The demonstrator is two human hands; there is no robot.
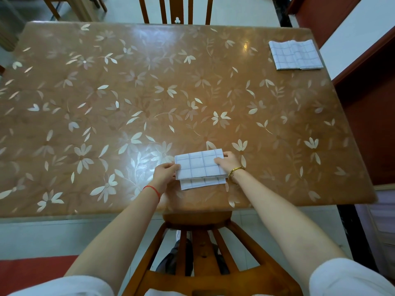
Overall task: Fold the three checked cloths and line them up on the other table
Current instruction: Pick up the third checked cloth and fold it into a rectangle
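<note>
White checked cloth (198,165), ends pinched in fingers (173,167) of left hand (164,175) and right hand (229,161)

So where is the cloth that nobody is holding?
In the head view, the spare cloth lies folded flat on the table at its far right corner, far from the cloth being folded at the near edge.

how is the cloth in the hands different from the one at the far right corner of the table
The held cloth is by the table's near edge, gripped at its ends by the left hand and right hand; the corner cloth lies untouched. The held cloth is a narrow rectangle with a layer poking out below; the corner cloth is squarer and rippled. Both are folded, white with thin checks.
</note>
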